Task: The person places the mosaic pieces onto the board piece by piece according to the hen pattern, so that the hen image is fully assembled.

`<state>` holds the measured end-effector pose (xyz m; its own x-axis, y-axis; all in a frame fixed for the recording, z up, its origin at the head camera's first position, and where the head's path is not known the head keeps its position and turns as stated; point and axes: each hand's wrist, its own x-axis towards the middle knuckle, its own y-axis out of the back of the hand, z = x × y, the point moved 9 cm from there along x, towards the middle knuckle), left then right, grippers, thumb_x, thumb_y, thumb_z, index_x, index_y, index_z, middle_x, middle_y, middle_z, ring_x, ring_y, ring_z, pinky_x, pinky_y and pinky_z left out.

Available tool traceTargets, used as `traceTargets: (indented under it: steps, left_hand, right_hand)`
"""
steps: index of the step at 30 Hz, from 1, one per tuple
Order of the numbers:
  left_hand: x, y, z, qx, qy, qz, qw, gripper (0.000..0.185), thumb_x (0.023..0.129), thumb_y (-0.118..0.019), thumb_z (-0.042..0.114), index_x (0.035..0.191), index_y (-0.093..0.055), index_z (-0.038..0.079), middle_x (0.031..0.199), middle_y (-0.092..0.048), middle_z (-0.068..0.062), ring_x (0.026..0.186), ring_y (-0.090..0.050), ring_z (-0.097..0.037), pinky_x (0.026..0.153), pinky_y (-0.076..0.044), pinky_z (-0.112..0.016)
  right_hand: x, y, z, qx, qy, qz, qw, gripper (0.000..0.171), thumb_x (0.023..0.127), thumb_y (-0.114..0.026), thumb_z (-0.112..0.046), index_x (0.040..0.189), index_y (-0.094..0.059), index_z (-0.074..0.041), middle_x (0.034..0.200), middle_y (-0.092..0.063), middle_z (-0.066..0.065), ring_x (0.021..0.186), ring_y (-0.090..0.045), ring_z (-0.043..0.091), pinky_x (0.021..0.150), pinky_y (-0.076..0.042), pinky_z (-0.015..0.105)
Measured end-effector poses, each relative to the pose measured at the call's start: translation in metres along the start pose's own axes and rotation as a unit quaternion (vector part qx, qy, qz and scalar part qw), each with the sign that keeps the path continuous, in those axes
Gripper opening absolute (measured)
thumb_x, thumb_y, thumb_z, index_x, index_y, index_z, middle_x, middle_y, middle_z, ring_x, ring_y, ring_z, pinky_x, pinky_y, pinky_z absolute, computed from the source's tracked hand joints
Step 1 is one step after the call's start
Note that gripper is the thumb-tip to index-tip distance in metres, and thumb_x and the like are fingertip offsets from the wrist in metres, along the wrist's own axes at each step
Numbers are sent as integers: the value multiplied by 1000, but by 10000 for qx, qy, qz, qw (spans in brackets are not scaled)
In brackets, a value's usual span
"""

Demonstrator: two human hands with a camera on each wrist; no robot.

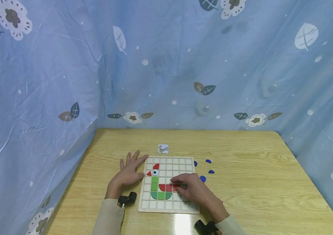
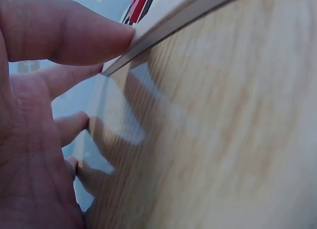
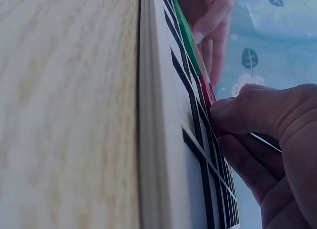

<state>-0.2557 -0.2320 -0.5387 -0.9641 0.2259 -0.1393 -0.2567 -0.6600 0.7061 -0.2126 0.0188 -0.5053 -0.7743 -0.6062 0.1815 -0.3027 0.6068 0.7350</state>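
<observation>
On the wooden grid board (image 1: 168,206) lie flat coloured pieces in the shape of a bird. A red triangle (image 1: 149,173), a red quarter-round (image 1: 156,166) and an eye disc (image 1: 155,172) form its head. Green squares (image 1: 154,183) run down below. My right hand (image 1: 194,188) pinches a red piece (image 1: 175,188) at the right end of the red row; its fingers partly hide that piece. Fingers spread, my left hand (image 1: 129,174) rests at the board's left side. In the left wrist view, its thumb (image 2: 94,38) touches the board's edge (image 2: 163,33).
Several blue round and half-round pieces (image 1: 203,179) lie on the wooden table (image 1: 257,182) right of the board. A small picture card (image 1: 163,148) lies just beyond the board. A blue patterned curtain (image 1: 166,65) hangs behind the table and along its sides.
</observation>
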Motion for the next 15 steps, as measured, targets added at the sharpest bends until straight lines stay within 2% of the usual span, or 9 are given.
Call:
traceTargets:
  steps: [6, 12, 15]
  left_hand:
    - [-1, 0, 1, -44, -20, -18, 10000, 86, 88, -71, 13, 170, -44, 18, 184, -7, -22, 167, 17, -53, 123, 21, -79]
    - [-1, 1, 3, -75, -17, 4, 10000, 86, 87, -72, 12, 169, -45, 18, 184, -8, -22, 167, 17, -54, 123, 21, -79]
    - [-1, 2, 4, -85, -23, 9, 10000, 86, 87, -72, 11, 168, -46, 18, 184, -8, -23, 167, 16, -54, 123, 21, -79]
  right_hand:
    - [-7, 10, 1, 204, 90, 265, 9994, 30, 93, -84, -5, 122, -83, -10, 115, -85, -1, 104, -80, 10, 93, -65, 34]
    - [-26, 35, 22, 505, -302, 587, 9965, 29, 93, -86, -13, 123, -83, -15, 119, -83, -6, 104, -80, 15, 93, -65, 39]
    - [-40, 50, 32, 541, -392, 757, 9949, 30, 93, -88, -15, 122, -83, -14, 121, -83, -4, 104, -80, 18, 93, -65, 42]
